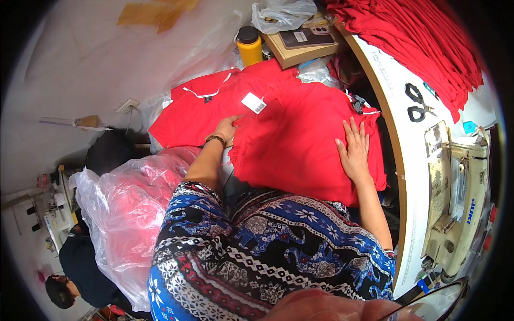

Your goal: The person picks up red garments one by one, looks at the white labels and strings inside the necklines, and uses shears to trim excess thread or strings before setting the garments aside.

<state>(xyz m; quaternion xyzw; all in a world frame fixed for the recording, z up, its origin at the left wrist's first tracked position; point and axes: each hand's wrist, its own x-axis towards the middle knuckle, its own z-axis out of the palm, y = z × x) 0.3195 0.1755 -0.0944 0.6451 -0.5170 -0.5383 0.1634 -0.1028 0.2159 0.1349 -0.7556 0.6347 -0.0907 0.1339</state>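
Note:
A red garment [300, 142] lies spread over my lap, with a white tag [253, 103] on its upper left part. My left hand [228, 128], a beaded bracelet at its wrist, is closed on the garment's left edge; its fingertips are partly hidden by the cloth. My right hand [354, 150] rests flat on the garment's right side, fingers stretched out. Beyond my left hand lies another red garment [184, 115] with a white-trimmed neckline.
On the right a white table [399, 160] carries a sewing machine [466, 206], black-handled scissors [416, 102] and a red fabric pile [412, 43]. A yellow bottle [249, 49] and a phone [306, 37] on a box stand ahead. Left is a plastic-wrapped red bundle [131, 203]; a person [91, 267] sits beyond.

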